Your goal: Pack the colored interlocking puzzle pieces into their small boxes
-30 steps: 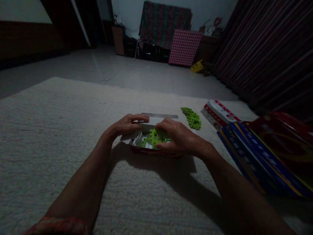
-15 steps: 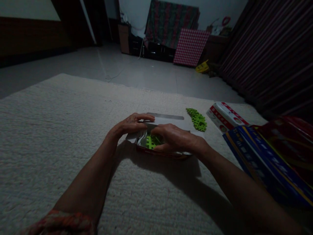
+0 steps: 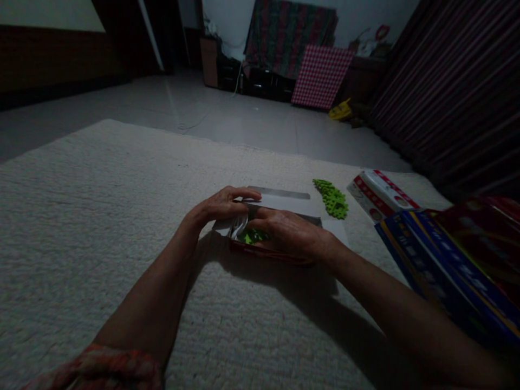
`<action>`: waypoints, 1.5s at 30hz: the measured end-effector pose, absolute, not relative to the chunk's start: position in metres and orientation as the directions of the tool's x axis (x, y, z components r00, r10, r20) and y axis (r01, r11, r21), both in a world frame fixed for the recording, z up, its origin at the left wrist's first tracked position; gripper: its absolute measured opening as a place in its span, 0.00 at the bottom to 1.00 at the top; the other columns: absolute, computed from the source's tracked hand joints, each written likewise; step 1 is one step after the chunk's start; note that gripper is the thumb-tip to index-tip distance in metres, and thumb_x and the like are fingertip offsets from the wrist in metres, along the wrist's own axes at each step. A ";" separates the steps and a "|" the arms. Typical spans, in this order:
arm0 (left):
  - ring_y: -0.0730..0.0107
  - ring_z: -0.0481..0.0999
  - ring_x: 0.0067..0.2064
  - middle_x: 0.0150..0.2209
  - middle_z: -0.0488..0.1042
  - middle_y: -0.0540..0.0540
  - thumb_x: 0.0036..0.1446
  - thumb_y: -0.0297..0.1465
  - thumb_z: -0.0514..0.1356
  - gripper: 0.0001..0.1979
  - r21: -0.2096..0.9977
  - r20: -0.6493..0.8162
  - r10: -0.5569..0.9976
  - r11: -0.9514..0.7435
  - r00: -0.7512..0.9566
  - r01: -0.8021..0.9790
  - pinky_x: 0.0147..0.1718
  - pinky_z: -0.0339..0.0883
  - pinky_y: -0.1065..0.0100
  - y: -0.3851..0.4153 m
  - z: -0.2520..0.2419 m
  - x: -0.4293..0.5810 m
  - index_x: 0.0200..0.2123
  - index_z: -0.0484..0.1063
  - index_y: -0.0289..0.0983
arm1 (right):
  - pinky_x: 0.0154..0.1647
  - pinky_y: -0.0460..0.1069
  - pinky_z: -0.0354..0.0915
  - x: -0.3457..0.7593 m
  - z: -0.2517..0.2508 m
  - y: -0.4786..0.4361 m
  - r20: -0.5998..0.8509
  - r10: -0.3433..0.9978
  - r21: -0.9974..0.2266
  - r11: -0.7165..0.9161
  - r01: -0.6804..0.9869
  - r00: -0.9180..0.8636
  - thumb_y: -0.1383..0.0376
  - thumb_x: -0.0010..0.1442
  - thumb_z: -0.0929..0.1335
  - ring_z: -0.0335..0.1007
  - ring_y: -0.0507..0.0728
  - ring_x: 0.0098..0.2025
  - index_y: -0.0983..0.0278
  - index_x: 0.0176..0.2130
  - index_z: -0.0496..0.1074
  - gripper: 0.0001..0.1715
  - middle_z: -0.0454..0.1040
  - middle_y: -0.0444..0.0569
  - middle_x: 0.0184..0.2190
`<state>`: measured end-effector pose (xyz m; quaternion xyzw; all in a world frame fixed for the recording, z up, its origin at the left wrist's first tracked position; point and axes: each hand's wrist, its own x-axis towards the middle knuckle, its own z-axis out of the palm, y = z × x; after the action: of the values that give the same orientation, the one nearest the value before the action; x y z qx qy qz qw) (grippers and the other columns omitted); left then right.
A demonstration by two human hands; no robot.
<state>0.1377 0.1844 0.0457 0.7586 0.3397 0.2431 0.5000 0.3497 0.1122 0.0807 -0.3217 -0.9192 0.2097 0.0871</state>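
A small open cardboard box [image 3: 276,259] with a dark red front rests on the cream quilted mat, its white lid [image 3: 284,198] folded back. Inside lie bright green notched plastic pieces [image 3: 252,236], with crumpled clear plastic [image 3: 239,225] at the left end. My left hand [image 3: 223,206] grips the box's back left corner, its thumb by the plastic and fingers over the lid. My right hand [image 3: 284,230] reaches down into the box among the green pieces. Its fingertips are hidden there, so I cannot see what they hold.
Beyond the box to the right lies an overlapping row of green notched pieces [image 3: 332,199]. A white and red box [image 3: 382,194] and blue packages [image 3: 439,265] sit at the right, beside a dark red package [image 3: 483,238]. The mat [image 3: 122,179] ends at a tiled floor.
My right hand has sunk a little deeper into the box, covering more of the green pieces. My left hand keeps its place at the corner. The view has shifted slightly.
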 end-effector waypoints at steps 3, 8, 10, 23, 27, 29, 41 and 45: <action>0.54 0.69 0.60 0.58 0.73 0.41 0.46 0.27 0.61 0.24 0.922 0.023 0.759 -0.267 0.651 0.280 0.59 0.61 0.53 0.184 0.046 0.138 0.49 0.76 0.36 | 0.48 0.54 0.66 0.350 0.083 0.112 0.013 0.636 -0.454 0.691 0.562 -0.772 0.67 0.57 0.71 0.71 0.59 0.46 0.58 0.44 0.77 0.13 0.75 0.50 0.47; 0.55 0.70 0.60 0.58 0.73 0.43 0.46 0.26 0.60 0.24 0.918 0.019 0.769 -0.267 0.639 0.295 0.58 0.61 0.53 0.183 0.047 0.138 0.49 0.76 0.39 | 0.46 0.54 0.67 0.350 0.079 0.115 -0.003 0.640 -0.454 0.684 0.571 -0.769 0.69 0.55 0.72 0.71 0.59 0.44 0.60 0.40 0.77 0.11 0.75 0.50 0.43; 0.56 0.70 0.60 0.57 0.74 0.44 0.46 0.26 0.60 0.23 0.913 0.032 0.763 -0.284 0.646 0.291 0.59 0.60 0.53 0.183 0.048 0.138 0.48 0.77 0.40 | 0.45 0.55 0.67 0.350 0.077 0.116 -0.019 0.628 -0.429 0.698 0.574 -0.778 0.69 0.55 0.71 0.70 0.59 0.42 0.61 0.38 0.77 0.08 0.74 0.51 0.42; 0.53 0.70 0.59 0.56 0.74 0.41 0.44 0.26 0.60 0.25 0.924 0.003 0.777 -0.242 0.629 0.295 0.59 0.61 0.52 0.181 0.050 0.140 0.49 0.76 0.36 | 0.38 0.50 0.65 0.354 0.083 0.119 -0.058 0.623 -0.355 0.718 0.599 -0.780 0.68 0.55 0.72 0.71 0.56 0.39 0.63 0.37 0.74 0.07 0.75 0.52 0.44; 0.53 0.71 0.58 0.57 0.74 0.42 0.45 0.27 0.60 0.25 0.938 -0.013 0.777 -0.209 0.629 0.277 0.58 0.62 0.51 0.181 0.050 0.139 0.50 0.76 0.37 | 0.37 0.49 0.66 0.374 0.107 0.108 0.124 0.663 -0.337 0.728 0.597 -0.738 0.65 0.60 0.69 0.72 0.54 0.36 0.62 0.41 0.75 0.08 0.76 0.49 0.39; 0.53 0.71 0.58 0.58 0.73 0.42 0.45 0.27 0.61 0.25 0.941 0.002 0.778 -0.215 0.628 0.263 0.58 0.61 0.51 0.181 0.048 0.139 0.50 0.76 0.37 | 0.37 0.50 0.67 0.398 0.118 0.103 0.331 0.741 -0.352 0.672 0.652 -0.585 0.62 0.63 0.68 0.73 0.54 0.35 0.61 0.43 0.75 0.09 0.77 0.48 0.38; 0.49 0.68 0.62 0.58 0.74 0.44 0.46 0.30 0.62 0.22 0.912 0.056 0.778 -0.295 0.626 0.285 0.61 0.59 0.50 0.185 0.045 0.138 0.46 0.80 0.44 | 0.50 0.57 0.69 0.556 0.025 0.143 0.478 0.836 -0.494 0.003 0.870 0.268 0.62 0.55 0.65 0.76 0.62 0.44 0.66 0.42 0.77 0.18 0.79 0.57 0.43; 0.51 0.68 0.61 0.57 0.75 0.45 0.47 0.31 0.62 0.20 0.901 0.085 0.765 -0.332 0.638 0.278 0.61 0.59 0.51 0.186 0.043 0.137 0.46 0.80 0.45 | 0.53 0.59 0.67 0.558 0.006 0.143 0.381 0.900 -0.413 -0.039 0.910 0.212 0.64 0.53 0.66 0.72 0.64 0.50 0.66 0.49 0.74 0.24 0.75 0.60 0.50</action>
<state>0.1365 0.1861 0.0428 0.7738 0.3372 0.2594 0.4692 0.5577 0.1435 0.0063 -0.7208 -0.6278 -0.0084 0.2935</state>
